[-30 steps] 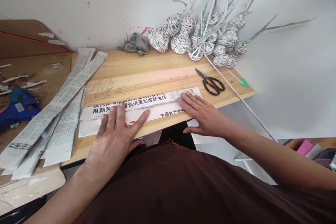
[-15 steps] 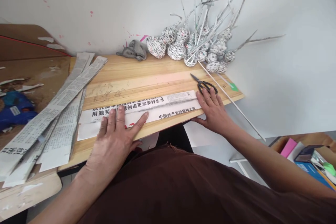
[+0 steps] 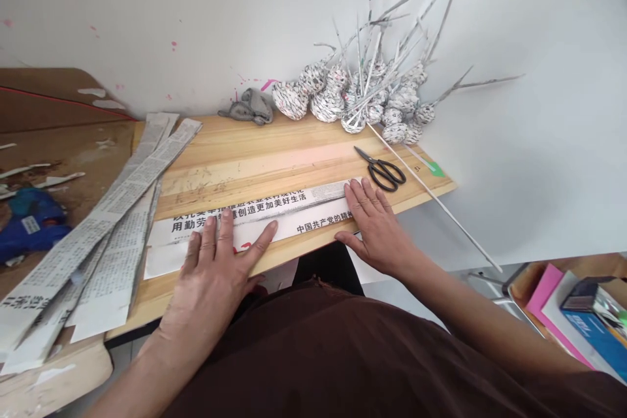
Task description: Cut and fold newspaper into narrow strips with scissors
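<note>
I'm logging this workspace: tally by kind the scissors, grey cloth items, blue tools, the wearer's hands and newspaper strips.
Hands: 2 (left hand, right hand)
Scissors: 1 pair
Grey cloth item: 1
Blue tool: 1
Newspaper strips: overlapping, exact count unclear, left out
Total counted: 5

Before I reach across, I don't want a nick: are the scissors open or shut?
The scissors look shut: their blades lie together, ending in one point, beyond the right hand.

hands [image 3: 208,277] on newspaper strip [image 3: 289,209] | scissors [image 3: 375,162] near | woven paper shapes [image 3: 328,104] beyond
</note>
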A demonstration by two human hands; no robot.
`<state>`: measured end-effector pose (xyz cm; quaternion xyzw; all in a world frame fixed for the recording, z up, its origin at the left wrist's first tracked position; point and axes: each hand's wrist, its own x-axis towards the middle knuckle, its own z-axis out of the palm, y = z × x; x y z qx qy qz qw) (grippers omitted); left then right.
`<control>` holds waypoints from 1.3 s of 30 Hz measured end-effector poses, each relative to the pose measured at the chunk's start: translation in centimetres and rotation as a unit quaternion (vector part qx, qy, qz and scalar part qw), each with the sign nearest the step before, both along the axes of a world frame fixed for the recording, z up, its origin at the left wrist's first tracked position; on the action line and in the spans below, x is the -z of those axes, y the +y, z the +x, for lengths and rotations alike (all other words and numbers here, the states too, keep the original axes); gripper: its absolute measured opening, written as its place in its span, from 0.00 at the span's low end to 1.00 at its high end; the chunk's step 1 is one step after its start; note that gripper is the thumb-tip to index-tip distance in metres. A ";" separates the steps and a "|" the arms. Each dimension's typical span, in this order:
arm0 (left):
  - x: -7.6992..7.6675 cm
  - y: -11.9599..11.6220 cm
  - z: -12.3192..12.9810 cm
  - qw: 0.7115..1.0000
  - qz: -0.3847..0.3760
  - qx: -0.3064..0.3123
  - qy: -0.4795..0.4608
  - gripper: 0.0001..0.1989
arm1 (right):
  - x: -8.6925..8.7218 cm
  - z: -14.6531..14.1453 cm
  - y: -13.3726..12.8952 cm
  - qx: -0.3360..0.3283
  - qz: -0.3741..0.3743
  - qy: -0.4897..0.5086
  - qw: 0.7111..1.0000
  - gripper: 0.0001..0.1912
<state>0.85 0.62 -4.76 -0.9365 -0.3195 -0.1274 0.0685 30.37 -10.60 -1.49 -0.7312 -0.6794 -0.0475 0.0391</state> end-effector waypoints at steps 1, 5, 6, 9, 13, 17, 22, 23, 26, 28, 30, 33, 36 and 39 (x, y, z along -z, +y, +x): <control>0.0 0.0 0.0 1.000 0.002 0.002 -0.003 0.54 | 0.3 0.2 0.3 0.007 -0.016 0.001 1.000 0.51; 0.1 -0.1 -0.1 1.000 0.005 0.009 -0.019 0.52 | 0.8 1.3 0.3 0.007 -0.048 0.008 0.999 0.45; 0.1 -0.1 -0.1 1.000 0.005 0.010 -0.026 0.51 | 0.8 1.5 0.2 0.003 -0.048 0.010 0.999 0.44; 0.1 -0.1 -0.1 0.999 0.014 0.010 -0.035 0.49 | 0.8 1.6 0.1 -0.001 -0.044 0.010 0.999 0.44; 0.1 -0.1 -0.1 0.999 0.037 0.012 -0.020 0.49 | 0.8 1.3 0.1 0.005 -0.048 0.002 0.999 0.46; 0.3 0.0 -0.1 0.999 0.038 0.007 -0.032 0.51 | 0.9 1.0 0.1 0.016 -0.049 -0.012 0.999 0.51; -0.1 -0.1 -0.2 1.000 0.021 0.006 -0.016 0.48 | 1.0 0.5 0.1 0.026 -0.043 -0.023 0.998 0.56; -0.3 -0.2 -0.2 1.000 0.016 0.006 -0.007 0.48 | 1.0 0.4 0.0 0.030 -0.037 -0.023 0.999 0.58; -1.0 -0.4 0.1 1.000 0.000 -0.003 0.024 0.50 | 1.0 -0.1 0.1 0.032 -0.005 -0.022 0.999 0.59; -1.4 -0.5 0.4 0.999 -0.003 -0.016 0.041 0.49 | 1.1 -0.7 0.3 0.004 0.015 -0.019 1.000 0.59; -1.7 -0.6 0.6 0.998 -0.003 -0.027 0.056 0.48 | 1.2 -1.6 0.8 -0.048 0.022 -0.011 0.999 0.60; -2.1 -0.7 0.9 0.996 -0.003 -0.037 0.081 0.46 | 1.1 -3.7 2.1 -0.121 0.012 0.004 0.993 0.62; -2.2 -0.7 1.0 0.994 0.001 -0.041 0.101 0.45 | 0.9 -6.1 3.8 -0.179 -0.007 0.019 0.984 0.62; -2.3 -0.7 1.1 0.994 0.002 -0.047 0.103 0.44 | 0.7 -8.0 5.2 -0.219 -0.017 0.033 0.975 0.63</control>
